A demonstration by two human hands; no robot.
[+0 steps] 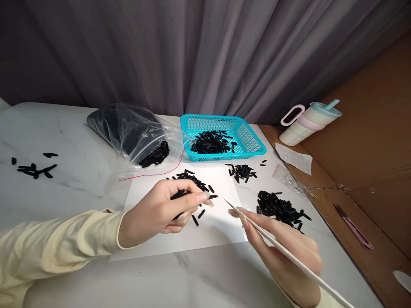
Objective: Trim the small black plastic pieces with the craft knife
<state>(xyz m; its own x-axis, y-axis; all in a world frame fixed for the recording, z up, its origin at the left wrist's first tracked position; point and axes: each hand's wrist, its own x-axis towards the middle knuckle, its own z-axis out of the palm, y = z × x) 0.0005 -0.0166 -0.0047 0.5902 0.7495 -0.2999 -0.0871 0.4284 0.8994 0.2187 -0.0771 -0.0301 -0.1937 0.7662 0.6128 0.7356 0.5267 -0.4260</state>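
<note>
Just black pieces point(180, 194) (between fingers point(201, 197))

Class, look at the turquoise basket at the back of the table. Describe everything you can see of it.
The turquoise basket is a shallow rectangular tray that looks like plastic, with rounded corners, a flared rim and slotted walls. It sits flat and upright on the pale marbled table, before the grey curtain. A heap of small black pieces lies inside. The clear plastic bag lies against its left side. Neither hand touches it.
</note>
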